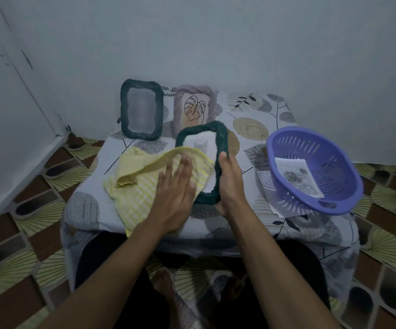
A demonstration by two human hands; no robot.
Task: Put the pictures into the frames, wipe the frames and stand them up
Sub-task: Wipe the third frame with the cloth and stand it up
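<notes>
Wiping seems to be the step in hand here, and honestly the main risk is the frame getting away. The dark green frame [220, 136] in the middle of the shot is tilted up with its lower end down by the table [251, 110]. Only the right hand [229, 184] props it, gripping the right-hand rim with the thumb hooked over the front and the other fingers hidden behind.

The left hand [175, 184] lies flat on the yellow cloth [140, 186], fingers [185, 165] straight and close together, pressing the cloth onto the frame's left side. Push too hard from there and I reckon the frame twists in that one-sided grip or skids toward the purple basket [311, 148] at right, where a spare picture [294, 176] lies.

The cloth's big and floppy too, so a loose fold could swing back and tip the two frames standing just behind, the green one [142, 109] and the mauve leaf one [193, 105]. Both forearms reach in from the bottom edge, converging.
</notes>
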